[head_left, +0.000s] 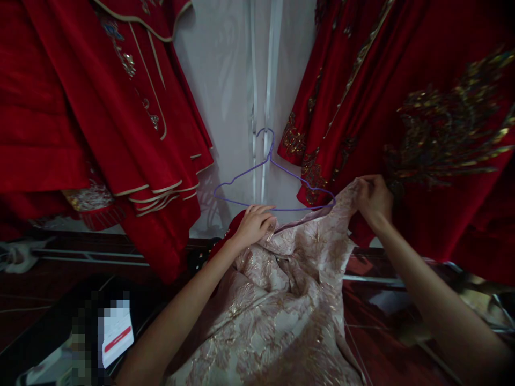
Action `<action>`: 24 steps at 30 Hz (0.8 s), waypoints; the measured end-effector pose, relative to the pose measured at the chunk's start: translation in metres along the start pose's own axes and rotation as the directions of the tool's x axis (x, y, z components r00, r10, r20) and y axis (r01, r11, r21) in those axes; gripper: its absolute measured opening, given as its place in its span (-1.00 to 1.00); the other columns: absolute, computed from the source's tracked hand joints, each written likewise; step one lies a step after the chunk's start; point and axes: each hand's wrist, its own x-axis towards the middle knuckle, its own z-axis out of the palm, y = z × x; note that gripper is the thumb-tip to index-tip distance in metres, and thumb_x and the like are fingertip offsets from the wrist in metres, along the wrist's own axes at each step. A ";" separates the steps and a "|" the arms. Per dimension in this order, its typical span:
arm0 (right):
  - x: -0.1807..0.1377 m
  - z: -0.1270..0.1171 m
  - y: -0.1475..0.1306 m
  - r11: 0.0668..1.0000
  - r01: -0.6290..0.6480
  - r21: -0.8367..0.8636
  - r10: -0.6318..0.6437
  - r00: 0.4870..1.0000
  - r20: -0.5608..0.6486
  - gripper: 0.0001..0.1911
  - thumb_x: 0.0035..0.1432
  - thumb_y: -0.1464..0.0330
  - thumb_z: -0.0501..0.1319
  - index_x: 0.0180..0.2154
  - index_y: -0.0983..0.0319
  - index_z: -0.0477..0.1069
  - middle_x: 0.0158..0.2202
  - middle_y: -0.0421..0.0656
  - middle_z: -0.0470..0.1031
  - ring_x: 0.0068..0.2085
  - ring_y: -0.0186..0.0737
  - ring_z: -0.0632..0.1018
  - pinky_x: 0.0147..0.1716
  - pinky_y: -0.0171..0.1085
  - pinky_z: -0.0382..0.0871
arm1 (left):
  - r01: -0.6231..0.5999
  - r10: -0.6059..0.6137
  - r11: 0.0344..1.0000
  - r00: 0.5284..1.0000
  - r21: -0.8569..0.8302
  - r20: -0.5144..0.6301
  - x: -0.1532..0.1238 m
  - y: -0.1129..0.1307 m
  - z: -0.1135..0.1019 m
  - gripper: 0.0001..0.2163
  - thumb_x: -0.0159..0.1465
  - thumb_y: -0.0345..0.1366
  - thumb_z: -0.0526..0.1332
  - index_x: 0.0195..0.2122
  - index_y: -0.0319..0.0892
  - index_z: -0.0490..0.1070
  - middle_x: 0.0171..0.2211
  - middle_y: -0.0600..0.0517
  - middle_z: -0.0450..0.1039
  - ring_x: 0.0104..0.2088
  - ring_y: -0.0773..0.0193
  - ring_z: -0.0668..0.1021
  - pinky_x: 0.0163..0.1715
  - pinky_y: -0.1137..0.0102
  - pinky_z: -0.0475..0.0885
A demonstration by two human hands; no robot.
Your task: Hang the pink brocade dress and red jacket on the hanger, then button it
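A pale pink dress point(281, 300) with a shiny floral pattern hangs down in front of me. A thin purple clothes hanger point(241, 174) is above it, its hook against white vertical rods. My right hand point(376, 201) pinches the dress's right shoulder, and the hanger's right end meets the inside of that shoulder. My left hand point(255, 225) is closed on the left side of the neckline, its fingertips close to the hanger's bottom bar. Left of that hand, the hanger's left end sticks out bare of the dress.
Red garments point(161, 118) with pale piping hang at left. More red garments point(346, 91) with gold embroidery hang at right, close to my right hand. A lit phone screen point(117, 332) shows at lower left. Low metal rails point(96, 257) run above the dark red floor.
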 end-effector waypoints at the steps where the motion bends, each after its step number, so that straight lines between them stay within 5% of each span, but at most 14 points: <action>1: 0.000 -0.001 0.002 1.000 -0.005 -0.003 0.005 1.000 -0.004 -0.73 0.18 0.23 0.00 -0.20 0.20 0.37 -0.31 -0.02 0.50 -0.32 -0.05 0.50 -0.34 -0.16 0.32 | 0.005 -0.005 1.000 1.000 -0.006 0.001 -0.001 -0.001 -0.001 -0.75 0.32 -0.24 -0.01 -0.30 -0.11 0.47 0.08 0.06 0.37 0.07 0.25 0.36 0.11 0.20 0.13; 12: 0.010 0.011 -0.040 0.952 0.304 -0.017 -0.300 0.946 0.121 -0.77 0.17 0.26 0.01 -0.28 0.19 0.39 -0.29 -0.04 0.49 -0.21 -0.02 0.46 -0.16 -0.07 0.26 | 0.027 -0.033 0.965 0.999 -0.260 -0.017 0.023 0.021 0.016 -0.72 0.32 -0.20 0.00 -0.26 -0.11 0.49 0.01 0.03 0.44 0.02 0.27 0.43 0.07 0.28 0.21; 18: 0.015 0.038 -0.058 0.962 0.272 -0.005 -0.267 0.950 0.164 -0.74 0.22 0.23 -0.06 -0.23 0.17 0.34 -0.33 -0.05 0.48 -0.26 -0.02 0.46 -0.17 -0.05 0.21 | 0.058 -0.108 0.900 0.990 -0.431 -0.093 0.035 0.035 0.034 -0.67 0.32 -0.14 -0.03 -0.18 -0.14 0.48 -0.04 0.00 0.48 -0.02 0.28 0.48 0.04 0.36 0.27; 24: 0.017 0.039 -0.052 0.959 0.269 0.091 -0.283 0.929 0.237 -0.68 0.23 0.13 -0.07 -0.28 0.17 0.31 -0.36 -0.09 0.47 -0.27 -0.07 0.46 -0.17 -0.09 0.23 | 0.087 -0.203 0.898 0.951 -0.431 -0.233 0.020 -0.008 -0.007 -0.65 0.32 -0.13 -0.05 -0.22 -0.21 0.46 -0.15 -0.05 0.50 -0.11 0.25 0.49 -0.06 0.41 0.32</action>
